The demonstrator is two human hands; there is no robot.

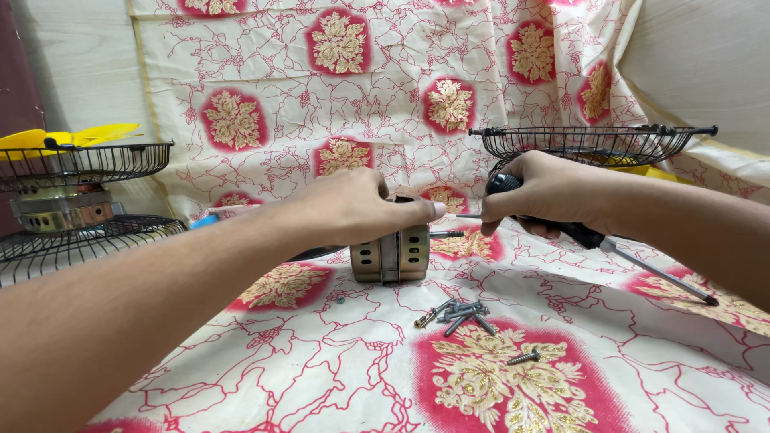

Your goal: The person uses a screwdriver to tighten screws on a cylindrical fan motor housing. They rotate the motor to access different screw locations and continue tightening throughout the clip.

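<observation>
- On the red-flowered cream cloth (337, 377), the left hand (353, 210) grips the round gold metal motor (391, 254).
- Right hand (545, 192) fingers squeeze the black-handled screwdriver (593, 239).
- Loose grey screws (461, 314) lie nearby.

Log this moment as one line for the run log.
left hand: gripping fan motor | right hand: holding screwdriver | screws: loose on floral cloth
</observation>
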